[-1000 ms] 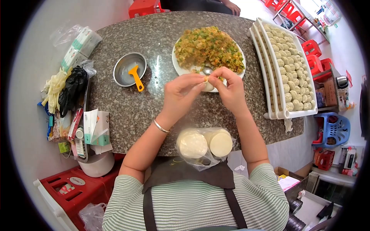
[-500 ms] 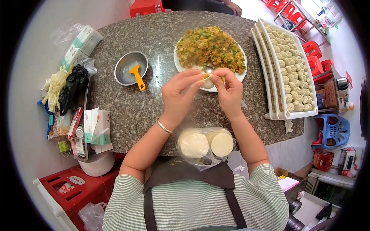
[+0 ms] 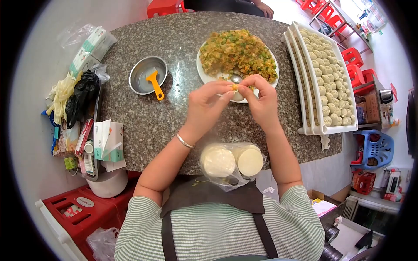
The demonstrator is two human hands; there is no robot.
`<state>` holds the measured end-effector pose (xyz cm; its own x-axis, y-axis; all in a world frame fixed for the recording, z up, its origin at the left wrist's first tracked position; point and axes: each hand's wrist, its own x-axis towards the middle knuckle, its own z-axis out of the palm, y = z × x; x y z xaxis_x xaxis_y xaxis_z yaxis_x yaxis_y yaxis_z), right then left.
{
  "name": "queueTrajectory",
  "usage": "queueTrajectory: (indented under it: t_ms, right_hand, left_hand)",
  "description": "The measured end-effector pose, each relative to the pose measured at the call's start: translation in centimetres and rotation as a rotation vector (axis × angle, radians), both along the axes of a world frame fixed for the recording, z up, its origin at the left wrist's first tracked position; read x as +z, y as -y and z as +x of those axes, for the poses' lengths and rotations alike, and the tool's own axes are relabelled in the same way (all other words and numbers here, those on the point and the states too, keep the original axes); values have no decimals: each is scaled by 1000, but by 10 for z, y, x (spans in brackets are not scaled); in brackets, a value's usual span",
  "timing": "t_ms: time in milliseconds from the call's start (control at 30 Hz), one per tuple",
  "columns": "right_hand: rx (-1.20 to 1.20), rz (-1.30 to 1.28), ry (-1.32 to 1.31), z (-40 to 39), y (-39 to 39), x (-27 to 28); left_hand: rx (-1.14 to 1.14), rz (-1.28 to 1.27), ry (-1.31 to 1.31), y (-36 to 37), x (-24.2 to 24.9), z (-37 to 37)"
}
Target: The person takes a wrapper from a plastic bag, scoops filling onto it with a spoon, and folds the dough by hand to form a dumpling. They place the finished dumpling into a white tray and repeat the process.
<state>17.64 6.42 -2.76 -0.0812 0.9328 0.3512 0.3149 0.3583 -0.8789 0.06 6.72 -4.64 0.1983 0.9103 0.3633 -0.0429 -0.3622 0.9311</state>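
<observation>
Over the near rim of a white plate (image 3: 201, 74), both hands pinch one small filled wrapper (image 3: 237, 96). My left hand (image 3: 208, 104) grips its left side and my right hand (image 3: 261, 98) its right side, with bits of filling showing at the top. Chopped orange and green filling (image 3: 237, 52) is heaped on the plate, and a metal spoon (image 3: 236, 78) rests against it. Two stacks of round wrappers (image 3: 219, 162) lie in a clear plastic bag (image 3: 228, 187) between my forearms.
Stacked white trays (image 3: 333, 129) of pleated dumplings (image 3: 326, 87) stand at the right. A metal bowl (image 3: 138, 87) with an orange-handled tool (image 3: 156, 86) sits left. Tissue packs, bags and boxes line the left edge. Another person's hand (image 3: 264, 8) shows beyond the table.
My fingertips have drawn closer together around the wrapper, and its opening looks smaller. More of the spoon is visible. The whole view has shifted slightly.
</observation>
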Motion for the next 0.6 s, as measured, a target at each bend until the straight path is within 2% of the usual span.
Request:
queueTrajectory:
  t_ms: [67, 200, 300, 367, 467, 600]
  right_hand:
    - [-94, 112, 66, -6, 2, -1]
    - [-73, 179, 123, -8, 3, 0]
    - [-114, 166, 62, -11, 3, -6]
    - [-128, 77, -111, -12, 1, -11]
    - [-172, 72, -184, -12, 0, -15]
    - [-166, 76, -178, -14, 1, -16]
  left_hand:
    - [58, -43, 79, 0, -5, 2]
    - [74, -31, 64, 1, -3, 2]
    - [37, -142, 79, 4, 5, 4]
    - [93, -186, 312, 5, 11, 11]
    - [59, -265, 465, 4, 10, 10]
    - [22, -313, 412, 0, -3, 3]
